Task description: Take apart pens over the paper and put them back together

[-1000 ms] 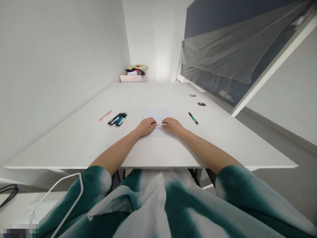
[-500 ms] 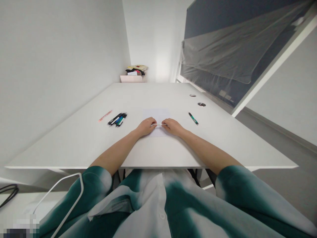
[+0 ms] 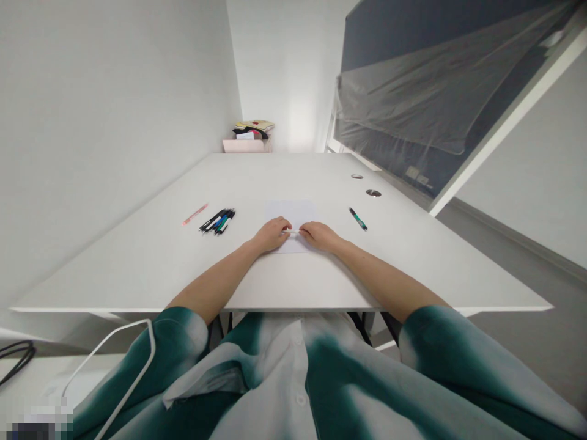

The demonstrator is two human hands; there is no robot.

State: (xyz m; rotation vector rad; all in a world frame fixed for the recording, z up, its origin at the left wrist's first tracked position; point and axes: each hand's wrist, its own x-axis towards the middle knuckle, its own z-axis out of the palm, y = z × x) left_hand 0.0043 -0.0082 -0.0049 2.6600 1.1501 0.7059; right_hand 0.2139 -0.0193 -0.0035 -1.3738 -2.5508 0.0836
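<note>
My left hand (image 3: 271, 235) and my right hand (image 3: 320, 237) rest on a sheet of white paper (image 3: 293, 217), fingertips nearly meeting. Between them both hands pinch a thin pale stick (image 3: 292, 231), possibly a rolled paper strip or a slim pen; its ends are hidden by my fingers. The paper lies on a white table (image 3: 137, 263). Left of my left hand lies a bunch of black, blue and green pens (image 3: 217, 221), with a pink marker (image 3: 194, 214) beyond them. A green and black pen (image 3: 358, 219) lies to the right of my right hand.
Two round metal grommets (image 3: 373, 193) are set in the table's far right area. At the far end stands a pale box (image 3: 246, 145) with cloth items on top. A plastic-covered dark board (image 3: 413, 104) stands to the right, and a white cable (image 3: 114, 366) runs below the near left edge.
My hands stay almost in place, with the fingertips drawn slightly closer together. Less of the pale stick shows between them. The paper and pens have not visibly moved.
</note>
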